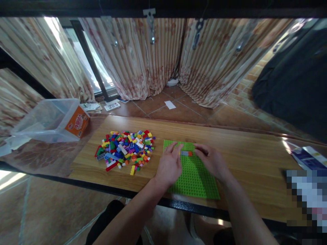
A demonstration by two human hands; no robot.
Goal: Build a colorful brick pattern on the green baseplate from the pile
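Observation:
A green studded baseplate [195, 177] lies on the wooden table [250, 160] in front of me. Near its far edge sits a short row of small bricks [186, 153], grey-blue and orange. My left hand [169, 164] rests on the plate's left side, fingers stretched toward that row. On the plate's right side my right hand [211, 159] lies with fingers curled at the row's right end. Whether either hand grips a brick is hidden. A heap of mixed coloured bricks [125, 149] lies to the left of the plate.
A clear plastic bin [48, 119] with an orange label stands at the far left of the table. Blue-and-white packaging [308, 157] lies at the right edge. Curtains, a window and a tiled floor lie beyond the table.

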